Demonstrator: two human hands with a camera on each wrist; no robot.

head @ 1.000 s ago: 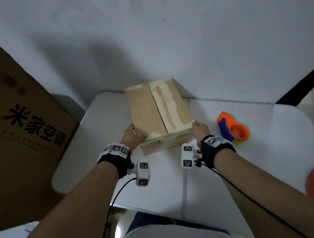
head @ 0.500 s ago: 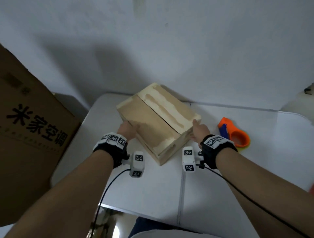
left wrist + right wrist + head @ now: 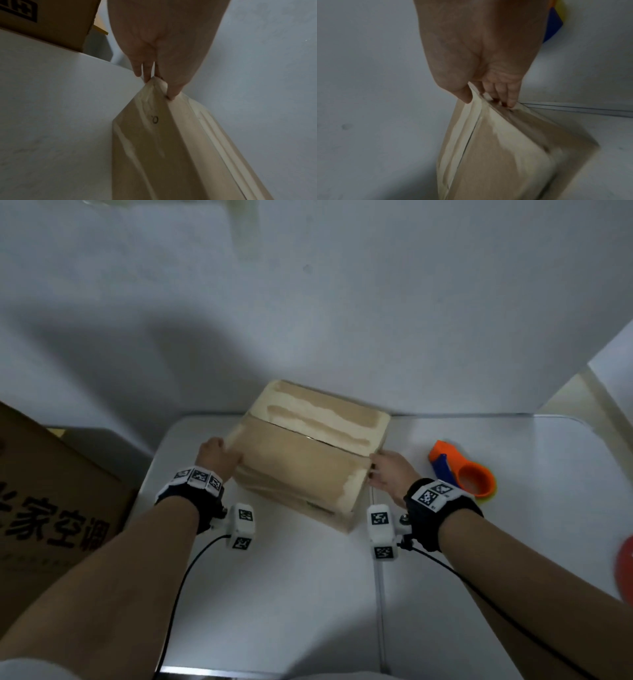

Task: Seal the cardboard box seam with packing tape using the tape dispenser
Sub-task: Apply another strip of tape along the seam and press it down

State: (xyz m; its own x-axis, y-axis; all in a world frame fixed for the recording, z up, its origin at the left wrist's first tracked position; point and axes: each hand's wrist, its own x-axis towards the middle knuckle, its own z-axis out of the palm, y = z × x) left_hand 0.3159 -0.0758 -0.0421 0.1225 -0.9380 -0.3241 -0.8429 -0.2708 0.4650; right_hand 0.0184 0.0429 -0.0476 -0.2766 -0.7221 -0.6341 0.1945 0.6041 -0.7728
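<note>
White table (image 3: 274, 594) against a pale wall holds the cardboard box (image 3: 301, 470) at its far middle, seam (image 3: 308, 437) running left to right. Left hand (image 3: 219, 455) grips the box's left end, right hand (image 3: 388, 474) its right end, thumbs on top. Tape dispenser (image 3: 462, 474) lies just right of the right hand, the nearer one.

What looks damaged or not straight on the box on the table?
The box sits askew to the table edges, held at both ends by the left hand and right hand. Its top shows pale, torn-looking streaks, and the seam is still untaped.
</note>
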